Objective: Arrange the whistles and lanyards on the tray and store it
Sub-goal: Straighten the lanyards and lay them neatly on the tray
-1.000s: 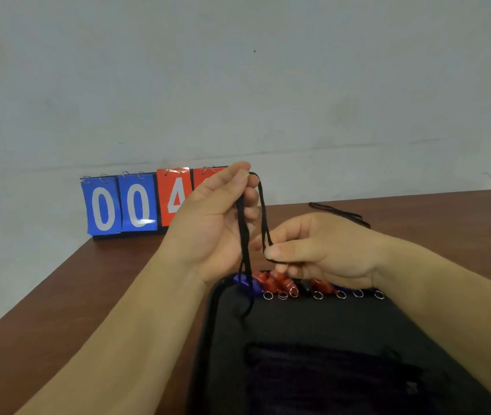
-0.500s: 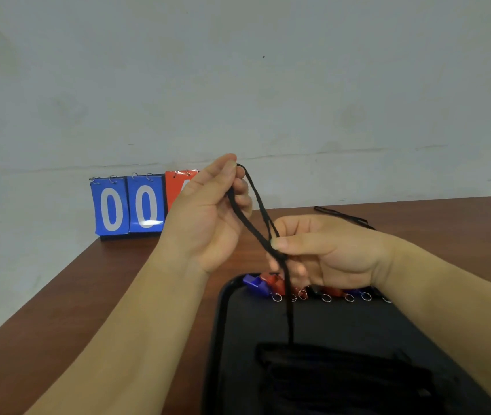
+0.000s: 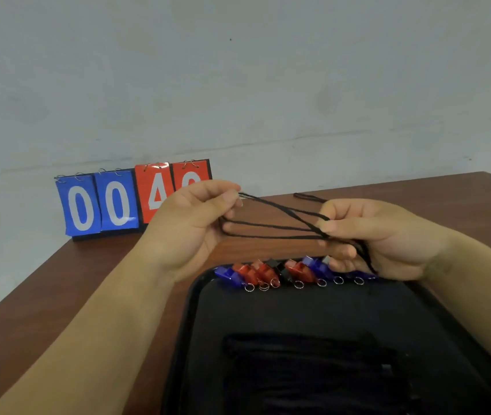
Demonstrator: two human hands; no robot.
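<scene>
A black lanyard (image 3: 274,218) is stretched in folded strands between my two hands above the tray's far edge. My left hand (image 3: 191,226) pinches its left end and my right hand (image 3: 369,235) pinches the right end, with a loose tail hanging below the palm. A black tray (image 3: 313,307) lies in front of me. Several blue, red and black whistles (image 3: 268,272) with key rings are lined up along its far rim. A pile of black lanyards (image 3: 313,369) rests in the tray's near half.
A flip scoreboard (image 3: 124,202) with blue and red number cards stands at the back left of the brown table (image 3: 43,295), against a pale wall. Another black lanyard (image 3: 310,196) lies on the table behind my right hand.
The lanyard hung upright from my raised left hand; my hands have since pulled apart sideways, so it is now stretched level between them in folded strands.
</scene>
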